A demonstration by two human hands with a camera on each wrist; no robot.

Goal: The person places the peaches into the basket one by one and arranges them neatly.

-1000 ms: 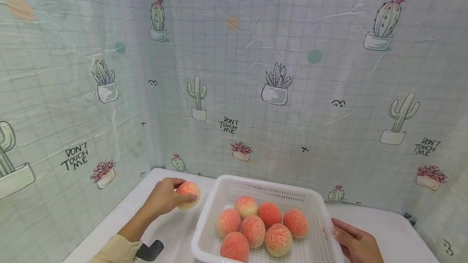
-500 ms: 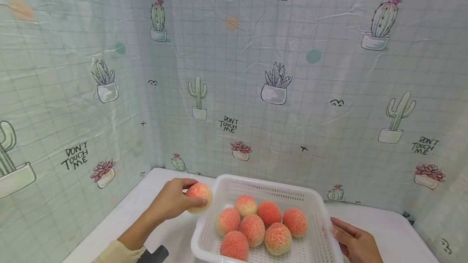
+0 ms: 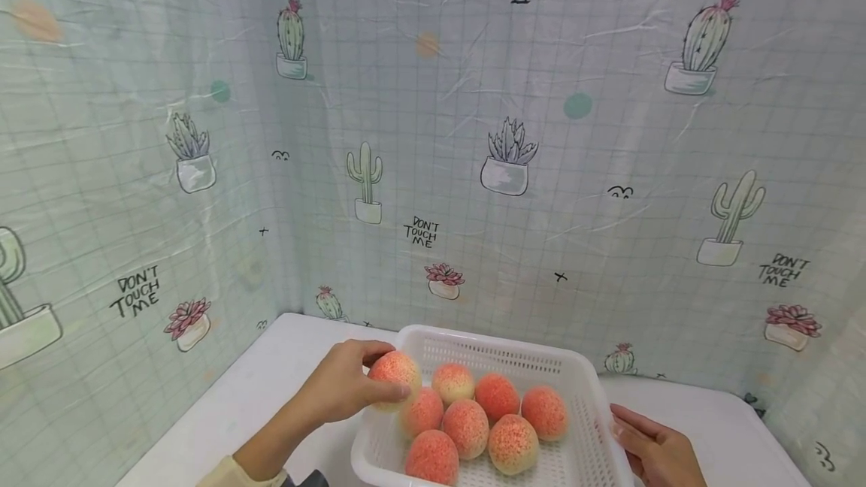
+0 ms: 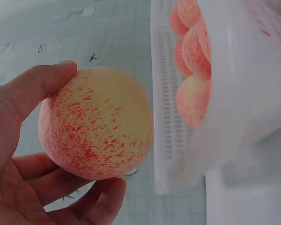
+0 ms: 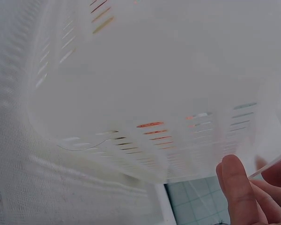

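Note:
My left hand (image 3: 345,382) holds a peach (image 3: 395,376), thumb on one side and fingers on the other. This peach is yellow with red speckles, and in the head view it overlaps the left rim of a white plastic basket (image 3: 497,340). In the left wrist view the held peach (image 4: 98,124) appears beside the basket wall, apart from the other peaches. Several pink and yellow peaches (image 3: 467,427) lie inside the basket. At the basket's right side, my right hand (image 3: 659,446) grips the rim; its fingers (image 5: 236,187) show against the slotted outer wall in the right wrist view.
The basket stands on a white table (image 3: 298,344). Behind and to the left hangs a pale green curtain (image 3: 433,134) printed with cacti, close to the table's edges. A dark band (image 3: 313,479) shows at the left wrist.
My left hand has carried the peach rightward, from beside the basket to its left rim. The right hand has stayed at the basket's right side.

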